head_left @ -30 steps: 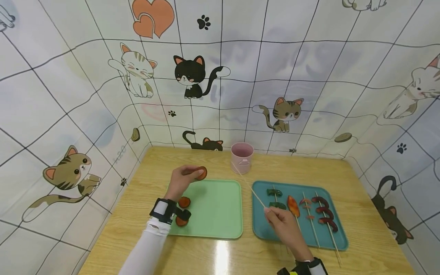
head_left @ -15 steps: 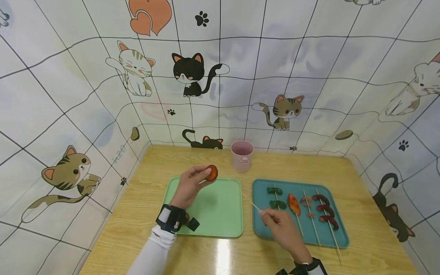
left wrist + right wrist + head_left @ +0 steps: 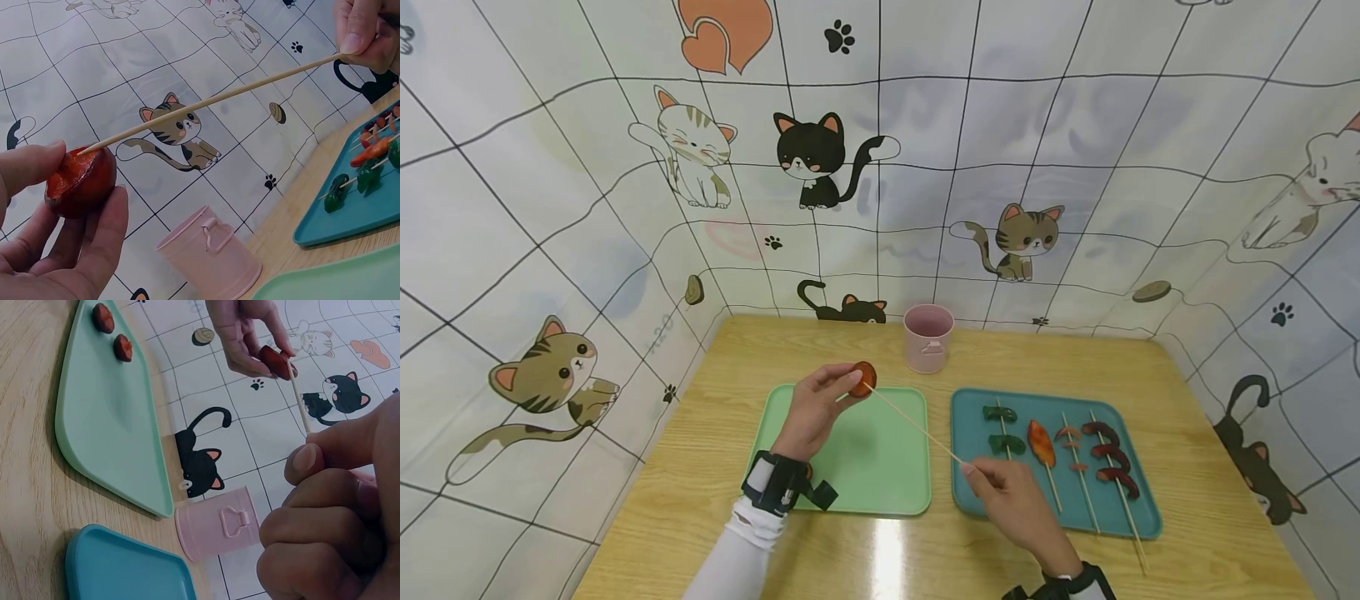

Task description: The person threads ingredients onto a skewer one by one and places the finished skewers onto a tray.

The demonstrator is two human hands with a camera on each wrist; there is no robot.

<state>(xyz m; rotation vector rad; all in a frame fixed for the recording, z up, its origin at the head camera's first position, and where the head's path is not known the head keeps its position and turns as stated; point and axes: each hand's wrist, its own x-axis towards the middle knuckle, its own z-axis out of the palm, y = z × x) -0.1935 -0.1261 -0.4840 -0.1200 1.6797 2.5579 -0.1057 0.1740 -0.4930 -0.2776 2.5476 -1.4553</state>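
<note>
My left hand (image 3: 814,410) pinches a glossy round reddish-brown food piece (image 3: 866,377) above the back edge of the light green tray (image 3: 880,467). In the left wrist view, its notched orange-red face (image 3: 75,170) shows between thumb and fingers. A thin wooden skewer (image 3: 917,425) slants up leftward from my right hand (image 3: 1018,500), which pinches its near end over the teal tray's (image 3: 977,492) left front part. The skewer's far tip (image 3: 87,150) is right at the piece's notched face. Two similar round pieces (image 3: 103,319) lie on the green tray, hidden in the head view by the left wrist.
On the teal tray lie several loaded skewers: green pieces (image 3: 1007,444), an orange piece (image 3: 1041,443), small pink pieces (image 3: 1072,446) and dark red curled pieces (image 3: 1116,456). A pink cup (image 3: 928,340) stands behind the trays, near the cat-print backdrop (image 3: 917,183).
My left hand has carried the round piece rightward from the green tray's back left, then held still. The skewer has swung down and left, so its tip now meets the piece.
</note>
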